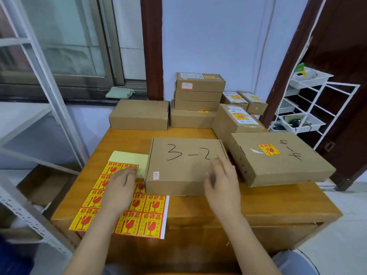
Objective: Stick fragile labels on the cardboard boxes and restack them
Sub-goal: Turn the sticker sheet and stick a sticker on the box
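1. Wooden table [268,203] carries every carton and the label sheet.
2. Flat carton marked "4-4" [282,157] lies at the right, one fragile sticker on its lid.
3. Carton marked "3-2" [178,167] sits centre, just beside the "4-4" carton, its lid without a yellow label.
4. Stack of plain cartons [198,96] stands at the back edge, with labelled small boxes to its right.
5. Fragile label sheet [151,213] lies flat at the left, its edge tucked against the "3-2" carton.
6. Left hand [119,191] rests on the sheet, fingers relaxed, gripping nothing.
7. Right hand [222,185] is over the "3-2" carton's near right corner, fingers straight, holding nothing.
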Available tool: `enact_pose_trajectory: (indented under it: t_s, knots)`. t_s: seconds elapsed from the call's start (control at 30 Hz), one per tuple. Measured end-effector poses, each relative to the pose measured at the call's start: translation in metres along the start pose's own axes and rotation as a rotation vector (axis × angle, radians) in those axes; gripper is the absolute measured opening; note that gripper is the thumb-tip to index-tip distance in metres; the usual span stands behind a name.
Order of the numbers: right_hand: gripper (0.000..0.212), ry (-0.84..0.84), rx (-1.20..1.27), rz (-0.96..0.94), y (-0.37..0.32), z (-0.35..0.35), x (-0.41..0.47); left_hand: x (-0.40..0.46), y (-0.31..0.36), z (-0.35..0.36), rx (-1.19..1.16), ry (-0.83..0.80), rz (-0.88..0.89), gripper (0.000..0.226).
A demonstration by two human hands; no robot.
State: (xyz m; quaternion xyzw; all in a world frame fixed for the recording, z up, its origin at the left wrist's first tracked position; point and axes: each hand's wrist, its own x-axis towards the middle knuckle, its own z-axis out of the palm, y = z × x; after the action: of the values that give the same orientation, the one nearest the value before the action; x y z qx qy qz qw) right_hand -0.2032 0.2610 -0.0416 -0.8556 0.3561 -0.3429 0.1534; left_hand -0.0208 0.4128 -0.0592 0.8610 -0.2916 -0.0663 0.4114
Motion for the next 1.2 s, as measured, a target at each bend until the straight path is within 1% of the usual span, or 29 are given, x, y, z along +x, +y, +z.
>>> enact_pose_trajectory:
  t_s: [0.1, 0.23, 0.3, 0.4, 0.47, 0.63, 0.87, 1.1, 1.2]
  knots:
    - [0.042, -0.157, 0.022, -0.144, -0.017, 0.005, -0.006, -0.007, -0.005, 0.0, 0.105, -0.035, 0.033, 0.039]
    - [0.053, -0.264, -0.095, -0.239, -0.023, 0.016, -0.006, -0.016, -0.006, 0.007, 0.244, -0.058, 0.106, 0.041]
    - [0.056, -0.277, -0.13, -0.254, -0.02, 0.019, -0.004, -0.022, -0.006, 0.013, 0.306, -0.111, 0.128, 0.05]
    - [0.053, -0.261, -0.128, -0.266, -0.016, 0.02, -0.001, -0.026, -0.013, 0.016, 0.483, -0.194, 0.121, 0.072]
    - [0.051, -0.245, -0.118, -0.271, -0.014, 0.02, 0.001, -0.024, -0.017, 0.013, 0.543, -0.196, 0.132, 0.077]
    - [0.047, -0.213, -0.1, -0.262, -0.013, 0.026, 0.008, -0.026, -0.025, 0.0, 0.553, -0.177, 0.118, 0.07]
    - [0.046, -0.215, -0.113, -0.245, -0.005, 0.032, 0.026, -0.029, -0.031, -0.015, 0.458, -0.125, 0.097, 0.066]
    - [0.045, -0.247, -0.121, -0.197, -0.001, 0.034, 0.041, -0.029, -0.027, -0.019, 0.488, -0.012, 0.1, 0.044]
    - [0.045, -0.245, -0.145, -0.176, -0.005, 0.036, 0.04, -0.026, -0.025, -0.019, 0.489, 0.003, 0.086, 0.038]
